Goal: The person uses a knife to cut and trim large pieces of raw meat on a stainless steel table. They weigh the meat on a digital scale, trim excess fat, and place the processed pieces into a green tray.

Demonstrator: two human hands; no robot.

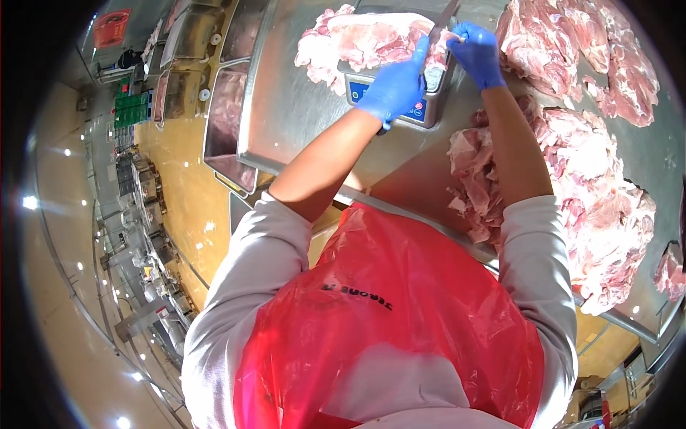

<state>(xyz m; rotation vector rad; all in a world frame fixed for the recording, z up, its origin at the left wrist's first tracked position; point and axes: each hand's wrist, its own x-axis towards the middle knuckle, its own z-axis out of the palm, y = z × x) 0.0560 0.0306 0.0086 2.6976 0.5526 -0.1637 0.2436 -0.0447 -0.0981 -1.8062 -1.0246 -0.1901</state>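
A deep metal bin (227,118) with pink meat in it is at the left, next to the shiny table (293,121). Then comes the slab (375,37), a long, lumpy piece of meat. It lies across the top of a scale (357,91) with a blue front, and its left end hangs over the side. The slab is pale pink, with white fat along its far edge, and it looks wet. The left hand (395,89), in a blue glove, is closed on the knife (444,20). Its pointing finger is out straight by the blade, and the handle is hidden under the hand. The blade points up and a bit right, at the slab's right end. The right hand (477,56), in a blue glove too, has its fingers bent in and pinches a small bit of meat at that end. Farther right are big pieces (539,50) and, nearer, a large pink and white heap (593,200).
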